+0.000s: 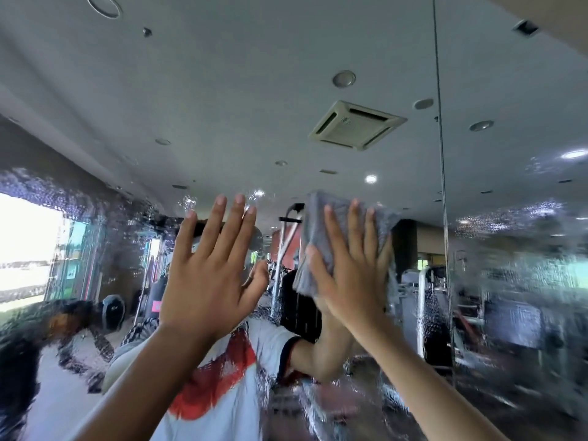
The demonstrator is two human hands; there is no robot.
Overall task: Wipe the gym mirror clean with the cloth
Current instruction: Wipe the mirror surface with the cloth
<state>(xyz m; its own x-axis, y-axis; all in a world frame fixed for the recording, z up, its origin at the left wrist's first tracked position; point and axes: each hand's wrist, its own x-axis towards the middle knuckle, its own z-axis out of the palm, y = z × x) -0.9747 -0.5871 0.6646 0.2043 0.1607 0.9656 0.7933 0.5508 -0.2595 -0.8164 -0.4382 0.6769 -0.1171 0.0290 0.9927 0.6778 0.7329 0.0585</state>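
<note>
The left hand [206, 272], fingers straight and spread, is held flat at the wet, streaked mirror [515, 268], seemingly as a brace, while beside it the right hand [350, 275] presses the grey cloth [321, 224] against the glass with flat fingers, spreading pressure for wiping.

R hand [350, 268] presses grey cloth [321, 224] flat on wet mirror [515, 256], fingers straight. L hand [210, 265] spread open just left of cloth, against mirror.
</note>
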